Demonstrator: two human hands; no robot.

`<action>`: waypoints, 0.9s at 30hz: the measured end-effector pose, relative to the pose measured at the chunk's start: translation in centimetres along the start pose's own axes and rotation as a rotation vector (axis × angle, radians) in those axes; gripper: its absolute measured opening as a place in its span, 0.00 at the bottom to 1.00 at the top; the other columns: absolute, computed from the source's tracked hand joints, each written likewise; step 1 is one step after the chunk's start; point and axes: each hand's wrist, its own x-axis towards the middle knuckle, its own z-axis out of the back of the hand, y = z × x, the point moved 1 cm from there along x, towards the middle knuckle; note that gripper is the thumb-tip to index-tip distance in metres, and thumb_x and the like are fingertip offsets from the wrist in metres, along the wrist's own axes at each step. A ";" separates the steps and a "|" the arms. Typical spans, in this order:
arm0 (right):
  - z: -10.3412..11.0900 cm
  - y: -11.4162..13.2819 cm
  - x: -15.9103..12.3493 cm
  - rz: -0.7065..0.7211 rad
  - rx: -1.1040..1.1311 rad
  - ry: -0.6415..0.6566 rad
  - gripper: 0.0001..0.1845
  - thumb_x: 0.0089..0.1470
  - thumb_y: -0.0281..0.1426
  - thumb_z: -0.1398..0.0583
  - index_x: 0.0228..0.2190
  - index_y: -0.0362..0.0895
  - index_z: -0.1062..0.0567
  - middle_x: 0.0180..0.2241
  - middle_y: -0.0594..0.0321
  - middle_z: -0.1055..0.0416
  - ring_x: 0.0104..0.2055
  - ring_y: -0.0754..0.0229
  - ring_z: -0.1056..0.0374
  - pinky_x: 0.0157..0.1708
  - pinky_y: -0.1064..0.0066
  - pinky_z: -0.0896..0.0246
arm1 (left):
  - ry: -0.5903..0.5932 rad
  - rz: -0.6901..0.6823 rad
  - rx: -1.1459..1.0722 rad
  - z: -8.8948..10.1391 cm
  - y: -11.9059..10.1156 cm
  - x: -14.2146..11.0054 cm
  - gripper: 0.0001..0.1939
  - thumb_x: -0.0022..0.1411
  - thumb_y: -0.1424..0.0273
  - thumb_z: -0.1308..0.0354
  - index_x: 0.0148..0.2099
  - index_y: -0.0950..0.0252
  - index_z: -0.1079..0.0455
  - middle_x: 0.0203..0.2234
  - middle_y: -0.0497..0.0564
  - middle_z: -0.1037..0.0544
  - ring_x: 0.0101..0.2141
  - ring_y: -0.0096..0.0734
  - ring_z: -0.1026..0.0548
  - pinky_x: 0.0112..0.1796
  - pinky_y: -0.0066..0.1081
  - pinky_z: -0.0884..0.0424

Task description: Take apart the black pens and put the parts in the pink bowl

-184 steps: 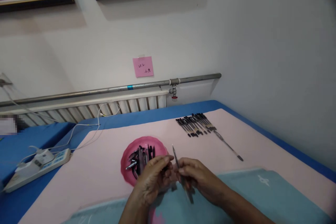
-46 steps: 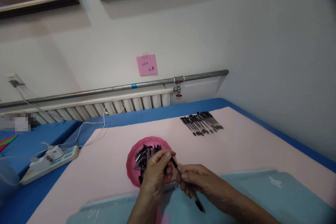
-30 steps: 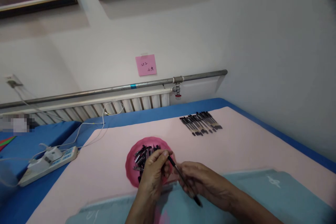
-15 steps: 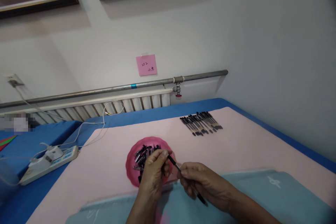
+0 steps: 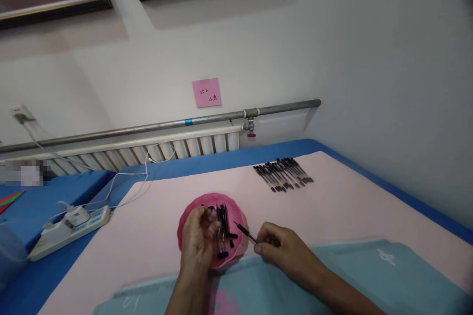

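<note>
My right hand [image 5: 279, 246] is closed around an uncapped pen [image 5: 244, 231], its bare tip and black grip pointing up and left; the back end is hidden in the fingers. My left hand [image 5: 199, 236] is over the left side of a pink scalloped bowl [image 5: 240, 209], its fingers loosely bent and apart among the parts there. Inside the bowl lie black pen caps and clear pen pieces [image 5: 222, 234], partly covered by that hand. Farther back, a row of assembled black pens [image 5: 283, 174] lies side by side on the pink table cover [image 5: 351, 202].
A teal cloth [image 5: 354, 270] runs along the near edge. On the left, a white power strip [image 5: 70, 234] with plugs and cords rests on the blue table surface [image 5: 22, 221]. Behind the table are a radiator [image 5: 185, 147] and a metal pipe [image 5: 155, 126].
My left hand has left the pen's front end and moved left and down into the bowl. The pen's tip now shows bare, and my right hand still holds it.
</note>
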 end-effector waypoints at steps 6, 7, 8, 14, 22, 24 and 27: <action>0.0 -0.2 0.2 -0.008 0.182 0.014 0.05 0.45 0.30 0.43 0.21 0.44 0.35 0.13 0.74 0.43 0.17 0.69 0.49 0.18 0.75 0.57 | 0.352 0.259 0.102 -1.3 1.9 -2.2 0.12 0.48 0.66 0.37 0.31 0.68 0.35 0.17 0.42 0.35 0.14 0.13 0.43 0.15 0.18 0.49; -0.1 -0.2 0.1 -0.011 0.197 0.016 0.06 0.45 0.31 0.43 0.21 0.45 0.35 0.13 0.74 0.43 0.16 0.69 0.50 0.18 0.75 0.57 | 0.369 0.260 0.113 -1.5 2.2 -2.5 0.14 0.48 0.63 0.37 0.30 0.67 0.36 0.16 0.41 0.36 0.14 0.14 0.43 0.15 0.18 0.49; -0.2 -0.2 0.1 -0.010 0.212 0.021 0.06 0.45 0.31 0.43 0.21 0.45 0.35 0.13 0.74 0.44 0.16 0.69 0.50 0.18 0.75 0.57 | 0.373 0.254 0.128 -1.6 2.4 -2.8 0.16 0.48 0.60 0.38 0.29 0.67 0.36 0.15 0.41 0.37 0.14 0.14 0.43 0.15 0.18 0.48; -0.7 -0.4 -0.1 -0.006 0.229 0.089 0.07 0.45 0.33 0.43 0.21 0.44 0.34 0.16 0.72 0.41 0.19 0.69 0.47 0.20 0.76 0.54 | 0.427 0.240 0.299 -1.9 2.8 -3.0 0.17 0.45 0.59 0.37 0.28 0.65 0.37 0.09 0.37 0.42 0.11 0.15 0.45 0.15 0.19 0.50; -0.4 0.2 -0.3 -0.015 0.177 0.155 0.08 0.45 0.34 0.43 0.21 0.43 0.33 0.18 0.69 0.37 0.20 0.69 0.45 0.20 0.76 0.52 | 0.313 0.103 0.273 -1.6 2.5 -2.3 0.19 0.45 0.57 0.37 0.25 0.64 0.40 0.08 0.37 0.41 0.10 0.15 0.47 0.12 0.18 0.53; -0.3 0.2 -0.3 -0.038 0.153 0.153 0.06 0.45 0.32 0.43 0.21 0.43 0.33 0.17 0.70 0.37 0.19 0.69 0.45 0.19 0.76 0.54 | 0.262 0.066 0.190 -1.0 1.4 -1.6 0.18 0.46 0.59 0.37 0.24 0.64 0.42 0.09 0.37 0.42 0.09 0.14 0.46 0.12 0.18 0.52; 0.0 -0.2 -0.1 -0.068 0.179 0.145 0.04 0.43 0.31 0.43 0.21 0.42 0.32 0.17 0.70 0.37 0.19 0.69 0.44 0.19 0.76 0.53 | 0.149 0.015 0.019 0.0 -0.6 -0.3 0.14 0.47 0.66 0.37 0.24 0.65 0.40 0.12 0.39 0.38 0.12 0.15 0.41 0.13 0.17 0.45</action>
